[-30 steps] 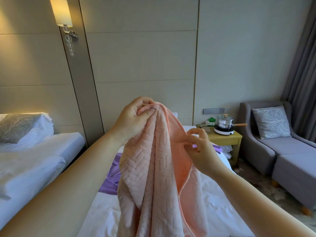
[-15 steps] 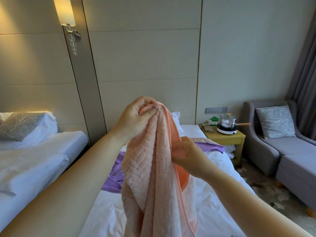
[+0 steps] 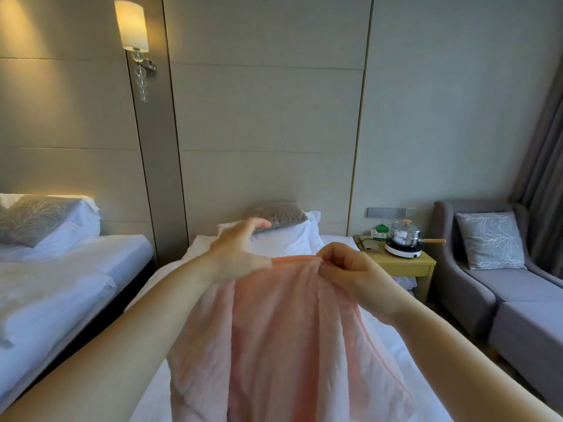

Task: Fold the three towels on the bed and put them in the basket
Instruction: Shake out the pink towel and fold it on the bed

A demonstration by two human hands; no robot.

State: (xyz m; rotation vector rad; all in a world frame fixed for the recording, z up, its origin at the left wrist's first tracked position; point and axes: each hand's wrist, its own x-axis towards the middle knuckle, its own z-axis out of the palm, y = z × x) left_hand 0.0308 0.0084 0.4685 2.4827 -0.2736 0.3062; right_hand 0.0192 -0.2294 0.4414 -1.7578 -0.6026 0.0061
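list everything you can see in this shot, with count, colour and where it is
towel: 1, pink, held up over the near bed
near bed: 1, white, centre
left bed: 1, white, left
cushions: 3, grey patterned, one on each bed, one on the sofa
pillows: 2 seen, white, one at each bed's head
wall lamp: 1, cream, lit, upper left
bedside table: 1, yellow wood, right of the near bed
pot: 1, steel, on the hotplate
hotplate: 1, white, on the bedside table
sofa: 1, grey, right
curtain: 1, grey, far right
left hand: fingers straight, at the towel's top edge
right hand: pinches the towel's top edge
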